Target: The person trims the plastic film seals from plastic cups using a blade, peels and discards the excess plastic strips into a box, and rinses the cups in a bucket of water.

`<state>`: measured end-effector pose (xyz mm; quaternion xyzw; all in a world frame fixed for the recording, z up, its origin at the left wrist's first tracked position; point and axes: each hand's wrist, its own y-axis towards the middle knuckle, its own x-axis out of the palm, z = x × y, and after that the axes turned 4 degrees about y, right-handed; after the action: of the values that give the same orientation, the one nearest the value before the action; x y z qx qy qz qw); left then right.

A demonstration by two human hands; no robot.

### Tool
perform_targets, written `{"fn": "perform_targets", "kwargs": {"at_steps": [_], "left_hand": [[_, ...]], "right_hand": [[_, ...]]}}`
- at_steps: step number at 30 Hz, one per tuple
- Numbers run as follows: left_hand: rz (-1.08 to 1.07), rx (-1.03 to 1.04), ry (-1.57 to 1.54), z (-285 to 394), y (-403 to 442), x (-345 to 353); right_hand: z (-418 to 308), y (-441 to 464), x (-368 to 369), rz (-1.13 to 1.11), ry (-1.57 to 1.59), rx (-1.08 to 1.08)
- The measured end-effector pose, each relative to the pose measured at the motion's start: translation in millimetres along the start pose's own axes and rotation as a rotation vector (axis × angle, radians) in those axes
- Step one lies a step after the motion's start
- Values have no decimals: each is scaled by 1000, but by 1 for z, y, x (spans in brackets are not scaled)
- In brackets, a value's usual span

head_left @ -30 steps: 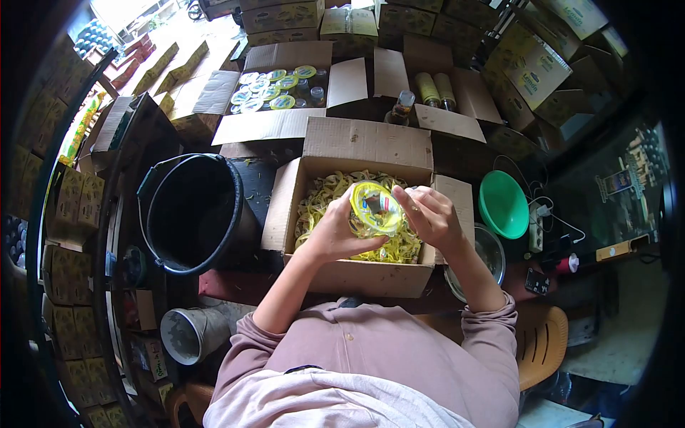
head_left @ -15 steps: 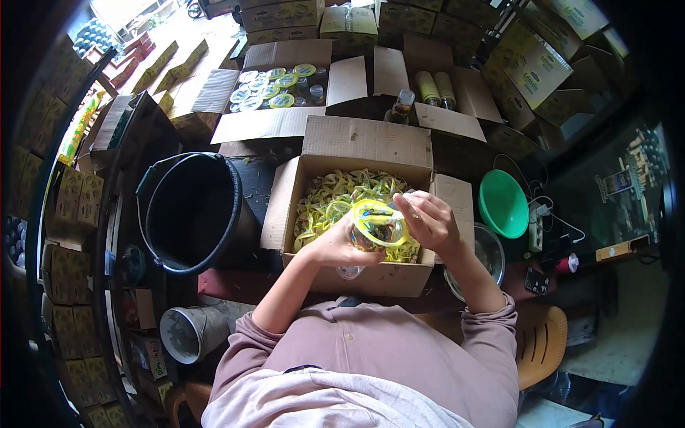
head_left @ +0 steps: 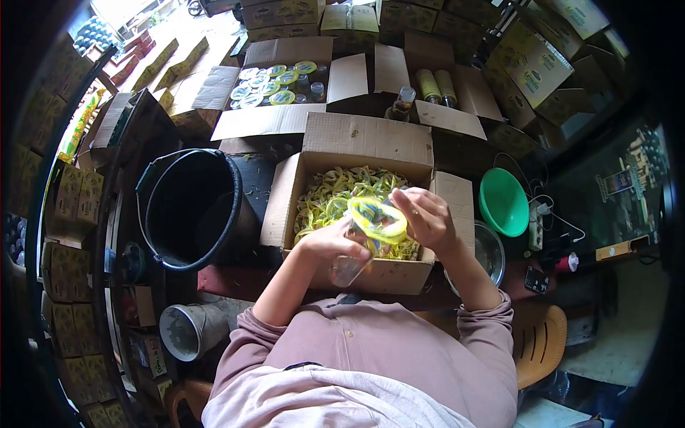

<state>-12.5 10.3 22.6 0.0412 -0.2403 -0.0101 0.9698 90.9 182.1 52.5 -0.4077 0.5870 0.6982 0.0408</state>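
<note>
My left hand [head_left: 334,240] is wrapped round a clear bottle [head_left: 347,269], which is tilted with its lower end toward me. A yellow-edged label ring [head_left: 385,230] sits above the bottle, between my two hands. My right hand [head_left: 427,214] has its thumb and fingers pinched at the ring's right upper side; what they grip is too small to make out. Both hands are over an open cardboard box [head_left: 357,277] filled with yellow-green label strips [head_left: 332,196].
A black bucket [head_left: 235,214] stands left, a grey pail [head_left: 187,332] below it. A green bowl [head_left: 504,202] and clear basin [head_left: 492,260] are right. Behind are a box of yellow-lidded containers [head_left: 270,87], a dark bottle [head_left: 401,105] and a box with two bottles [head_left: 437,88].
The bottle has tipped, its lower end now showing below my left hand. The yellow-edged ring has turned from facing me to lying flatter. My right hand has stayed close beside it.
</note>
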Motion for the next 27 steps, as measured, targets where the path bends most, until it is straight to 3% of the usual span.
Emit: {"fn": "perform_targets", "kwargs": {"at_steps": [1,3,4,8,12,27], "left_hand": [[86,-136,71,1,-4,-6],[230,12,376,7,-2,-5],[183,89,490,6,0,-11],[397,222,461,9,1,5],[508,291,900,1,8,9],[321,73,453,9,10,19]], "right_hand": [[1,1,-2,-5,-25,5],[3,2,-5,-29,-81,3],[4,2,-6,-41,-108,3],[10,-3,-7,-65,-202,-2],[7,-1,-6,-90,-200,-7],[5,-10,-5,-92,-88,-51]]}}
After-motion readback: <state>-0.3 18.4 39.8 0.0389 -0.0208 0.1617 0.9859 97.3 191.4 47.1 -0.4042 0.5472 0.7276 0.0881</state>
